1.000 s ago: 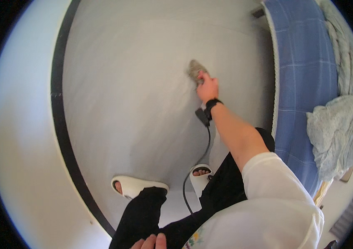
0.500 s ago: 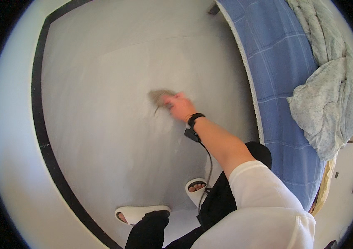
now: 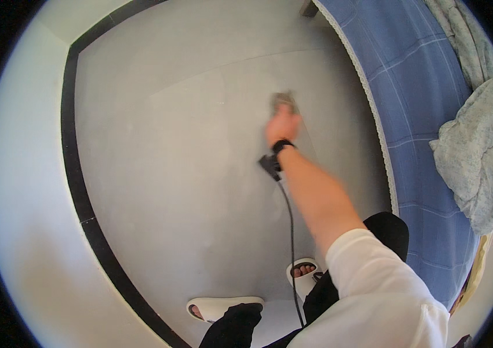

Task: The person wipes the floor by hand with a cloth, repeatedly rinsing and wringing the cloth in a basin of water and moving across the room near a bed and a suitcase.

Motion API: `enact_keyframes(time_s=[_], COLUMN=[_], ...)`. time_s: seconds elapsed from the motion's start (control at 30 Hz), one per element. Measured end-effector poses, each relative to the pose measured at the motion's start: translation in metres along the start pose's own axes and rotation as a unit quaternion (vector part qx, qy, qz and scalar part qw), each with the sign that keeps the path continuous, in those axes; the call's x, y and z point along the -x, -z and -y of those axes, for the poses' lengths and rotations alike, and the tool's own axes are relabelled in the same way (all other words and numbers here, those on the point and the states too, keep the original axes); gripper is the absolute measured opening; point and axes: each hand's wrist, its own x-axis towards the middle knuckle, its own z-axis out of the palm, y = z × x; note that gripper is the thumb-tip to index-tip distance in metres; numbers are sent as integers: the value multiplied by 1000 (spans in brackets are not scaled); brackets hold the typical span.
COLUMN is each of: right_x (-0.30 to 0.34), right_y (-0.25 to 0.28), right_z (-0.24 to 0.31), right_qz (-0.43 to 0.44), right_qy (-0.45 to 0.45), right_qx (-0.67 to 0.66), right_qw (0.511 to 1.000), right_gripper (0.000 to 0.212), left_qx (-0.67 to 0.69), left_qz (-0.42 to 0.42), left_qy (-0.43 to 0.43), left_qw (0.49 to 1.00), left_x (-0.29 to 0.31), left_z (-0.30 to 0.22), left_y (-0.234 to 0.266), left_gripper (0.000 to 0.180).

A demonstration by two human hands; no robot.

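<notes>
Near the middle of the grey floor, my right hand is closed on a small grey-brown rag. The rag is smeared by motion and appears to lie against the floor, under and ahead of my fingers. Round the wrist sits a black strap with a small black device, from which a cable runs down to my legs. No left hand shows in the view.
To the right stands a bed with a blue checked sheet and a crumpled grey-green cover. A bed leg shows at the top. A black skirting strip borders the white wall on the left. White slippers are on my feet.
My right hand has swept the rag forward and to the right over the floor, turning to point more straight ahead. The whole view has shifted slightly.
</notes>
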Motion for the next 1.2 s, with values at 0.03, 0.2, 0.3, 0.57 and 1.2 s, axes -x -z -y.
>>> enact_keyframes(time_s=[0.03, 0.2, 0.3, 0.57, 1.2], right_x=[32, 167, 165, -19, 290], right_y=[-25, -74, -54, -36, -59], right_z=[2, -55, -94, 39, -121], right_qz=[89, 428, 531, 132, 582], right_qy=[31, 241, 485, 253, 572], right_qx=[-1, 170, 215, 446, 299], right_qw=[996, 854, 661, 848, 494], right_gripper=[47, 47, 50, 41, 50], left_qx=[-4, 15, 39, 63, 67], left_qz=[0, 34, 49, 43, -14], left_qy=[5, 36, 34, 126, 36], left_qw=[1000, 999, 997, 989, 997], left_x=[-1, -14, -19, 0, 20], left_z=[-2, -14, -7, 27, 29], left_y=[0, 9, 12, -4, -16], left_gripper=[56, 53, 52, 53, 61])
